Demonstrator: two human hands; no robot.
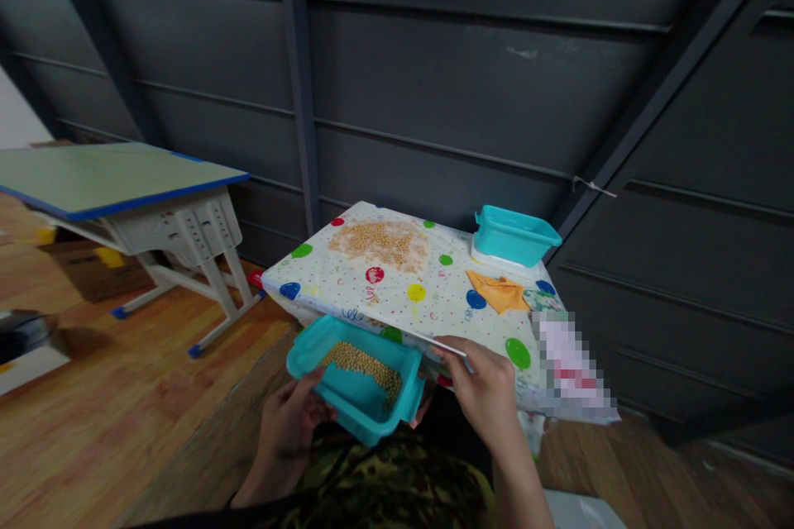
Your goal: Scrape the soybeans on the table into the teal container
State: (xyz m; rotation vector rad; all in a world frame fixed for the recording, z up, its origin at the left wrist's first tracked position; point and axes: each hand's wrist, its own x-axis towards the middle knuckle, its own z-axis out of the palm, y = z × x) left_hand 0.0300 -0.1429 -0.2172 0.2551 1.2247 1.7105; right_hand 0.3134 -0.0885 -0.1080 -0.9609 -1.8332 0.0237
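Note:
My left hand [290, 415] is closed on the near left rim of a turquoise plastic bin [347, 401], thumb over the edge. The bin is tilted in front of the table's near edge, with round yellow beans [363, 364] gathered along its far and right sides. In my right hand [477, 380] is a thin white strip [428, 338], seen nearly edge-on; its exact kind is unclear. The strip points left along the table edge, just above the bin's far rim. Farther back on the table, more beans [388, 241] lie spread in pale crumbs or powder.
A balloon-patterned tablecloth [397, 297] covers the small table. At its back right stands a second turquoise bin [514, 235] on something white; an orange cloth [499, 291] lies before it. A green-topped desk [124, 173] and cardboard box [87, 264] stand left; a dark panelled wall [434, 83] is behind.

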